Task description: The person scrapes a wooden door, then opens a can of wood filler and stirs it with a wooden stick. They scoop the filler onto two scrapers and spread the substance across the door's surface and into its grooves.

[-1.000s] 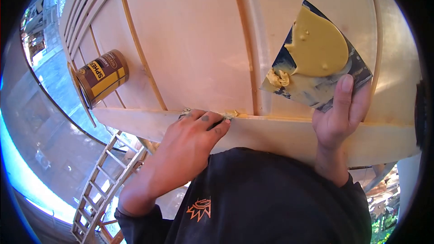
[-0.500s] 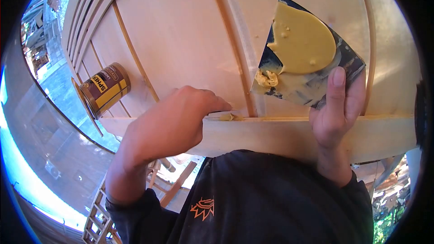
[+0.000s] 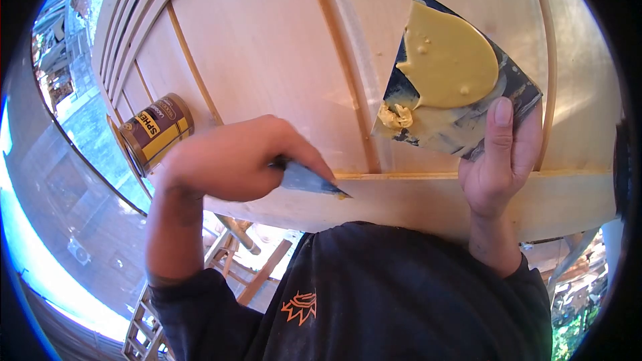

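Observation:
My left hand is closed around a putty knife, its index finger stretched along the blade. A little yellowish filler shows on the blade's tip, which is over the pale wooden edge strip. On the right, my right hand grips a dark flat plate by its lower corner, thumb on top. A wide pool of yellowish filler covers much of the plate, with a rough lump near its left corner.
A brown and yellow can lies tilted at the left, on the large wooden panel with raised ribs. Curved slats run along the upper left. Below the edge strip stands a wooden frame.
My left hand has moved left, and the putty knife has turned so that more of its blade shows, below the seam. My right hand and the plate have hardly moved.

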The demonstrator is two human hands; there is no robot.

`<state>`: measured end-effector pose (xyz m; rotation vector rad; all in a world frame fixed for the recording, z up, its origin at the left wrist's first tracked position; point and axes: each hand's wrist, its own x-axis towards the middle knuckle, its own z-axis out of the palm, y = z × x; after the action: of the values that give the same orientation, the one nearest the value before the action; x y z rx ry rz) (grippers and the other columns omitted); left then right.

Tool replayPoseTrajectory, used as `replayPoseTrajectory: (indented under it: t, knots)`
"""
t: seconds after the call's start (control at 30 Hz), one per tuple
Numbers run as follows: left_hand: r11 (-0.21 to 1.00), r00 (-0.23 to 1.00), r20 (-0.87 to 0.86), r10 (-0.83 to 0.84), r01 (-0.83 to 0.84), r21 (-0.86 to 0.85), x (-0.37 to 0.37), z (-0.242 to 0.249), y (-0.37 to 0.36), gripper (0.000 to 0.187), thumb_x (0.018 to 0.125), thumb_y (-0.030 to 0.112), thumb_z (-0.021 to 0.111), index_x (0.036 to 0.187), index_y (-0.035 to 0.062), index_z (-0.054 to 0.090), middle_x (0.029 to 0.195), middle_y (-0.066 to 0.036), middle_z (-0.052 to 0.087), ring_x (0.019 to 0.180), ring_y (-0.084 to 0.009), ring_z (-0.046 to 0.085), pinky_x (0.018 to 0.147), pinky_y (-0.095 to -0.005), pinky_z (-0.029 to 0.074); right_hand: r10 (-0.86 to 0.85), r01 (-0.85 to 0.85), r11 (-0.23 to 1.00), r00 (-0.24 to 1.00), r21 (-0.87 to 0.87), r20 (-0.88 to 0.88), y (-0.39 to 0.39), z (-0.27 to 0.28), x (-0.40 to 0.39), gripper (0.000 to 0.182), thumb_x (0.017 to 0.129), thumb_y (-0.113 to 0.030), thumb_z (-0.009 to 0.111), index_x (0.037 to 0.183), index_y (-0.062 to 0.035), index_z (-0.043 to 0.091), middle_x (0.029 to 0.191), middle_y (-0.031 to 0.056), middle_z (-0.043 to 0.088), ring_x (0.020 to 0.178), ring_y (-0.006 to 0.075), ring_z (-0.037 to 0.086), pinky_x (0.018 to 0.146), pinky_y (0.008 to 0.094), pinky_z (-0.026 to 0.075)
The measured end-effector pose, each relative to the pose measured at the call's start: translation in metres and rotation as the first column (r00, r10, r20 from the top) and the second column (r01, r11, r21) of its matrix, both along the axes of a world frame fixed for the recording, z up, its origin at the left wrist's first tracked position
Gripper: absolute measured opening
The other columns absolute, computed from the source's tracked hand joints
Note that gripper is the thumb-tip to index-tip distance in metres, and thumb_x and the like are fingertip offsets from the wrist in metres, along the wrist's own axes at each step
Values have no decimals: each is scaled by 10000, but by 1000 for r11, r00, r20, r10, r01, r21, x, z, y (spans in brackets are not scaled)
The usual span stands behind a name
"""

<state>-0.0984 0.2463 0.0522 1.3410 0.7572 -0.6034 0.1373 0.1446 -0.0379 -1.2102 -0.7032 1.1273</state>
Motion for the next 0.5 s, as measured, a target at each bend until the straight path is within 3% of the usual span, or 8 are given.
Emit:
replayPoseTrajectory:
  t: [0.03,0.2,0.27,0.33,0.4,0.47,0.5]
  knots:
    - [996,998,39,55,-52,-66,0,8,8,541,638,-128,419,1104,24,648,1045,-177,659,962,-336,624,885,-351,474,-31,31,1000,1000,-6,0,1,1,-1,230,972,-131,456,1121,37,507,1007,55,583,896,76,499,832,217,400]
    - [878,968,-45,246,-202,435,8,53,-8,465,644,-150,481,1061,-25,645,1033,-188,665,995,-303,648,884,-341,480,80,-84,995,993,-45,-86,-2,-1,6,307,986,-117,396,1241,47,443,1177,124,554,1062,164,543,923,284,432]
    - [726,954,0,300,-229,648,13,59,-27,516,650,-182,457,1100,-3,634,1040,-185,657,989,-308,646,842,-315,491,55,-73,995,973,-70,-222,1,3,1,285,986,-123,406,1217,35,458,1145,101,562,1035,141,533,913,271,422]
    - [446,903,209,376,-374,813,23,50,-56,447,724,-181,480,1099,5,635,1070,-229,640,1000,-334,645,862,-341,498,7,-54,992,922,-110,-387,5,11,-7,236,985,-135,428,1157,11,495,1064,52,582,956,89,518,874,238,410]
    - [256,832,383,402,-504,825,31,41,-84,379,806,-139,494,1121,37,610,1112,-257,612,1032,-382,619,916,-419,485,-14,-61,989,871,-136,-491,5,14,-10,239,986,-127,420,1170,8,491,1093,64,582,982,97,532,892,257,426]
    - [115,789,552,271,-596,795,40,28,-105,364,837,-103,528,1154,72,566,1155,-258,577,1060,-422,591,947,-513,453,-27,-76,985,818,-155,-574,4,19,-12,242,985,-124,422,1175,11,487,1105,73,582,995,102,537,899,265,432]
    - [62,802,544,245,-574,817,47,26,-117,382,824,-71,584,1165,91,522,1191,-239,537,1108,-444,551,955,-563,427,-25,-88,984,799,-158,-601,4,22,-12,254,988,-129,412,1189,14,473,1119,82,582,1022,118,547,911,280,442]
